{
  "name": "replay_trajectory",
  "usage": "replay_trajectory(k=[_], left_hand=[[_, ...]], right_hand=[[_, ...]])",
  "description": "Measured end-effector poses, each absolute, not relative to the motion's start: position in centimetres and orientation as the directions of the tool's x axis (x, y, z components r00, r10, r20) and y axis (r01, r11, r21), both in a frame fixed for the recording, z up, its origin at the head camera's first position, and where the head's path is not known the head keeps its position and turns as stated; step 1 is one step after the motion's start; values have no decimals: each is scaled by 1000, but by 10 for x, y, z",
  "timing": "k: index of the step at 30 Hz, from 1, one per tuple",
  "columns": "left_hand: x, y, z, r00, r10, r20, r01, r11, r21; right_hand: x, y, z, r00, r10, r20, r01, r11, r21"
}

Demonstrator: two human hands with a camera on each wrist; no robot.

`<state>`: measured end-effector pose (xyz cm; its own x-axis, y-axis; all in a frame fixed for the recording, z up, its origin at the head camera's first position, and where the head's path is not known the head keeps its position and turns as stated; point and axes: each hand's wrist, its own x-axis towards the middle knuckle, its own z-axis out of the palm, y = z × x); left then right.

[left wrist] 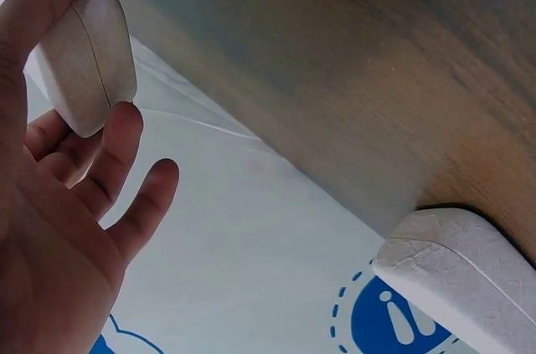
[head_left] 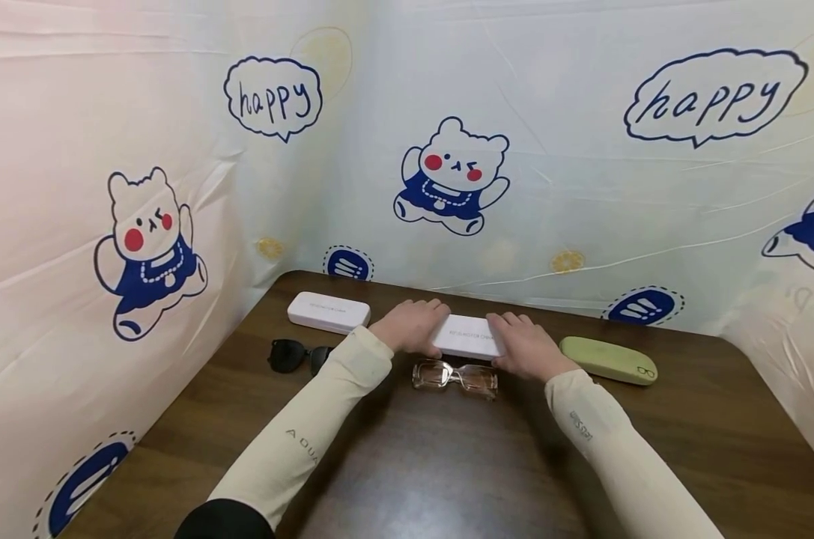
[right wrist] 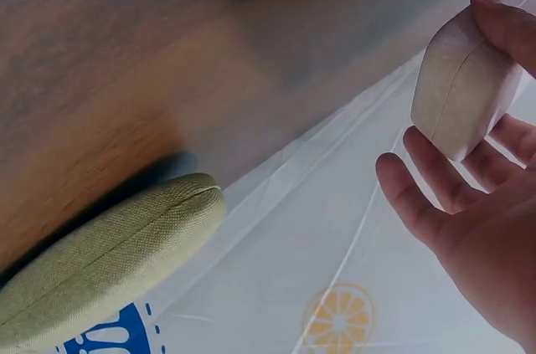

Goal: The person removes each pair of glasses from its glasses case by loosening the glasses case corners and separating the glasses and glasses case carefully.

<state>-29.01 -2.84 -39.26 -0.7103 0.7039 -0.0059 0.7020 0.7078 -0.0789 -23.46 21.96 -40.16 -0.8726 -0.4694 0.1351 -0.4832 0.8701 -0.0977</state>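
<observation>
Both hands hold a white glasses case point(head_left: 469, 337) by its two ends, near the back of the table. My left hand point(head_left: 413, 327) grips the left end, thumb on the near side and fingers round the far side in the left wrist view. At the other end, my right hand point(head_left: 526, 348) has its thumb and fingers about the case point(right wrist: 461, 78), as the right wrist view shows. Just in front of the case lie clear-framed glasses point(head_left: 433, 374) with pinkish lenses. The hands cover the case's ends in the head view.
A second white glasses case point(head_left: 329, 313) sits at the back left, with dark sunglasses point(head_left: 288, 355) in front, partly hidden by the left sleeve. To the right lies a green glasses case point(head_left: 609, 361). A printed curtain point(head_left: 555, 195) surrounds the brown wooden table point(head_left: 447, 464).
</observation>
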Motion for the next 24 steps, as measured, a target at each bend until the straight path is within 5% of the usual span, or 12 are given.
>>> replay_trajectory(k=[14, 24], left_hand=[[-322, -19, -407, -771, 632, -78, 636, 770, -49], [-327, -17, -415, -815, 544, -200, 526, 839, 137]], right_hand=[[-273, 217, -414, -926, -378, 16, -371, 898, -238], [-279, 219, -424, -924, -373, -82, -328, 886, -328]])
